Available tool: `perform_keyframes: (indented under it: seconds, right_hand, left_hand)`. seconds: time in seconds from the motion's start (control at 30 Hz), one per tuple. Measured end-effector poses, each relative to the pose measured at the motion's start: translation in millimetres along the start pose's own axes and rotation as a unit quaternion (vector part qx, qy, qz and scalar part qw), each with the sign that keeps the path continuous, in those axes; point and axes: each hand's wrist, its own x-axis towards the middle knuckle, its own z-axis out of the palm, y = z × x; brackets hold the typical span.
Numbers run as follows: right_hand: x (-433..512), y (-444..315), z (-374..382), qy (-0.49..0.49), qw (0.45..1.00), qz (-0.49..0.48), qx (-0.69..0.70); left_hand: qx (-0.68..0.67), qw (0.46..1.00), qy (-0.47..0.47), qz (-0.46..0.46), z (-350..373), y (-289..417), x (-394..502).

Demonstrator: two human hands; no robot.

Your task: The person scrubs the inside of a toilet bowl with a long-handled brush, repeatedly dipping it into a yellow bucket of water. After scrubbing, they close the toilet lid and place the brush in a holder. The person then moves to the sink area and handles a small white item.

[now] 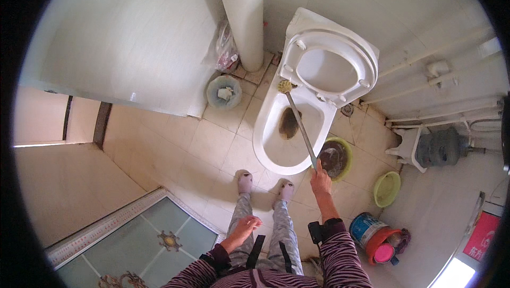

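Observation:
My right hand (322, 180) grips the handle of a long toilet brush (301, 127). The brush's round yellowish head (285, 86) rests at the back left of the rim of a white toilet (261, 134), near the seat hinge. Its stick crosses over the bowl, where a dark brown patch (290, 124) shows at the drain. Both the seat (367, 69) and the lid are raised against the tank. My left hand (246, 227) hangs in front of my left thigh, holding nothing, its fingers loosely curled and partly apart.
Right of the toilet stands a green-rimmed basin (347, 154) of dark, foamy water. Farther right are a green basin (387, 189), a blue bucket (364, 226) and a water jug (442, 147). A lined waste bin (213, 102) sits left, by a white pipe (249, 21). A patterned glass door (159, 234) is behind left.

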Motion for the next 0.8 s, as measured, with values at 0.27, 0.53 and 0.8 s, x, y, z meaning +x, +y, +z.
perform_keyframes:
  seconds: [0.27,0.53,0.8]
  right_hand:
    - [2.2,5.3,-4.6,-0.014,0.999,-0.007,0.034]
    - [-86.5,72.7,6.7,-0.002,0.989,0.065,0.136]
    - [-194.7,133.3,47.9,0.104,0.897,0.256,0.345]
  left_hand:
    - [0.024,1.0,0.011,-0.005,8.1,6.5,-1.2]
    - [0.071,0.997,-0.008,-0.029,9.1,2.0,0.4]
    - [0.089,0.994,-0.023,-0.066,17.9,-10.6,6.7]
